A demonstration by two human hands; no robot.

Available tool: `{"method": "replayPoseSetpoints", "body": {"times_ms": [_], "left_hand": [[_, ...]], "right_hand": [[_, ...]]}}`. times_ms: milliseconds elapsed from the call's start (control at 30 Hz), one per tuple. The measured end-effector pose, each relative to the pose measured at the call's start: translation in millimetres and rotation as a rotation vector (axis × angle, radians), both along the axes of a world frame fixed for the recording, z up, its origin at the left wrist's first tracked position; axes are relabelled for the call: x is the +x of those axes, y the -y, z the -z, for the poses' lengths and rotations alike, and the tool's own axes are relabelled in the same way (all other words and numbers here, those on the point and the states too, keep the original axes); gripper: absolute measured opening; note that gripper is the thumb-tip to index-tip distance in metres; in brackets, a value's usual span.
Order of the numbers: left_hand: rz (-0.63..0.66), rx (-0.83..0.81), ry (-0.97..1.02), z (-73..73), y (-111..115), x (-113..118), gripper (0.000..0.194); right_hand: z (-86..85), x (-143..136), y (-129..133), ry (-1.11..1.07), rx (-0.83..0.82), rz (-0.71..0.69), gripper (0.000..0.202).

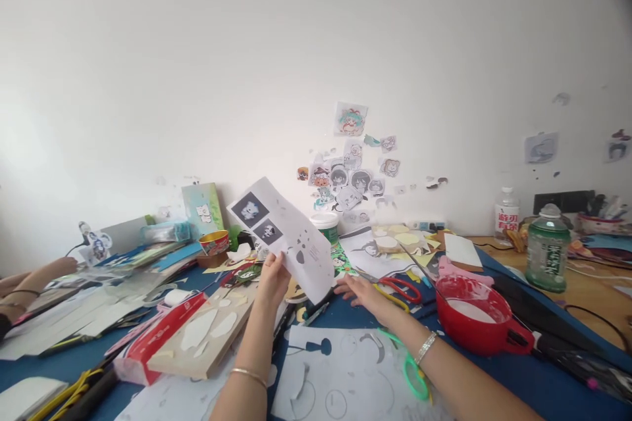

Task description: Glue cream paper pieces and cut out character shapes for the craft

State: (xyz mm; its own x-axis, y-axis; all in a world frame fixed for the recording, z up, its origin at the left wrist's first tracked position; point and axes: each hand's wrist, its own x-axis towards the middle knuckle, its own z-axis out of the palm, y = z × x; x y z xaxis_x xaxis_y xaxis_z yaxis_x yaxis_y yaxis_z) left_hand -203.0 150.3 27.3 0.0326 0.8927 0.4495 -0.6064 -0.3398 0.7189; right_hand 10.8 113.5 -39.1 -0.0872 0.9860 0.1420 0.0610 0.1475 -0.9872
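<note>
My left hand [274, 278] grips the lower edge of a white printed sheet [291, 237], holding it up and tilted above the table. Two dark pictures of cartoon animals and several grey shapes are printed on it. Beside the sheet's lower right corner, my right hand [358, 293] is open with fingers stretched out, seemingly just apart from the paper. Red-handled scissors [402, 289] lie just beyond that hand. Under my right forearm are green-handled scissors [415, 376], resting on a pattern sheet [336, 375] with cut-out and drawn shapes.
A red pot [474, 316] with white contents stands at right, near a green bottle [548, 250]. At left are a board with white paper pieces [212, 329] and a red box [162, 335]. Another person's hand [59, 270] shows at far left. Cartoon cut-outs [350, 177] cover the wall.
</note>
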Motion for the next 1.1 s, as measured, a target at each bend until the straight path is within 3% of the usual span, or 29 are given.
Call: {"method": "replayPoseSetpoints", "body": {"times_ms": [167, 333, 533, 667, 867, 1100], "left_hand": [[0.192, 0.003, -0.253, 6.2, 10, 20, 0.039], [0.185, -0.052, -0.294, 10.4, 10, 15, 0.041], [0.052, -0.065, -0.091, -2.3, 6, -39, 0.056], [0.036, -0.030, -0.128, -10.8, 10, -67, 0.067], [-0.218, -0.222, -0.532, -5.9, 9, -58, 0.051], [-0.312, -0.119, -0.543, -5.3, 7, -47, 0.039]], "right_hand": [[-10.2, 3, -1, -0.513, 0.129, 0.030, 0.055], [-20.9, 18, -3, -0.616, 0.159, 0.107, 0.074], [-19.2, 34, -9, -0.498, 0.242, 0.236, 0.073], [-12.4, 40, -18, -0.379, 0.262, 0.355, 0.070], [-13.2, 42, -17, -0.170, 0.335, 0.413, 0.044], [-15.8, 49, -13, 0.173, 0.430, 0.588, 0.035]]}}
